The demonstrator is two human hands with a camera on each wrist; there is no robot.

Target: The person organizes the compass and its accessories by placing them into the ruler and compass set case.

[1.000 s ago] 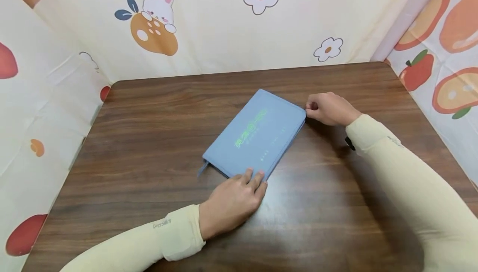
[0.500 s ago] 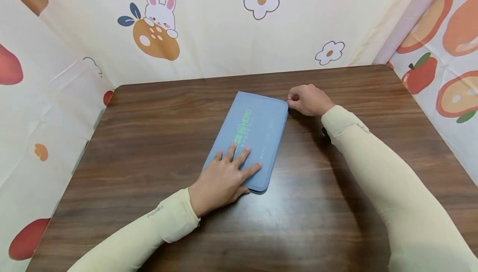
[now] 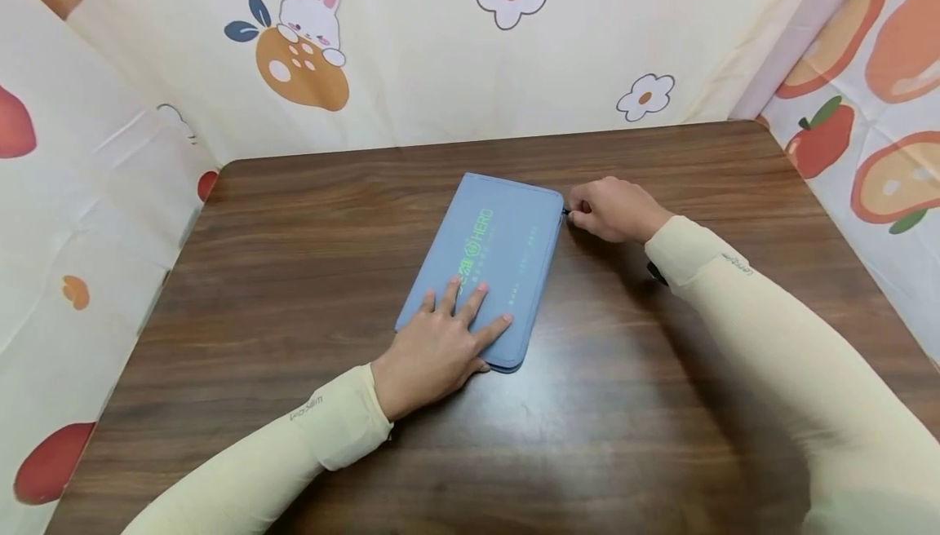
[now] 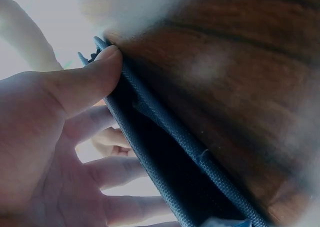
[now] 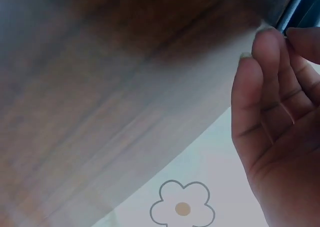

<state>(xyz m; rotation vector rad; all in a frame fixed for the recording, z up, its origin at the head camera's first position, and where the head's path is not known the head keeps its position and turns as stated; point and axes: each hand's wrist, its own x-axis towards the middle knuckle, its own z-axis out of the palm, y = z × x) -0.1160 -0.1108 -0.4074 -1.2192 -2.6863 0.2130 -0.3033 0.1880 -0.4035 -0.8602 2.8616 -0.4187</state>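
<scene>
A flat blue zip case (image 3: 507, 233) with green lettering lies slanted on the wooden table. My left hand (image 3: 441, 347) rests on its near half with fingers spread and straight, the thumb at the near edge. In the left wrist view, the case's edge (image 4: 187, 142) gapes, showing a dark inside, and the thumb (image 4: 102, 72) lies across the gap. At the far right corner, my right hand (image 3: 613, 207) pinches a small black zipper pull (image 3: 565, 211). The right wrist view shows curled fingers (image 5: 250, 97), with only a sliver of the case beside them.
The brown table (image 3: 294, 274) has a patterned cloth (image 3: 426, 46) hanging along its back, with more cloth at both sides. Pale sleeves (image 3: 764, 315) cover both forearms.
The case has turned and shifted left. My left hand has moved from the near corner up onto its face with fingers spread. The right hand moved left with the corner, then slightly back right.
</scene>
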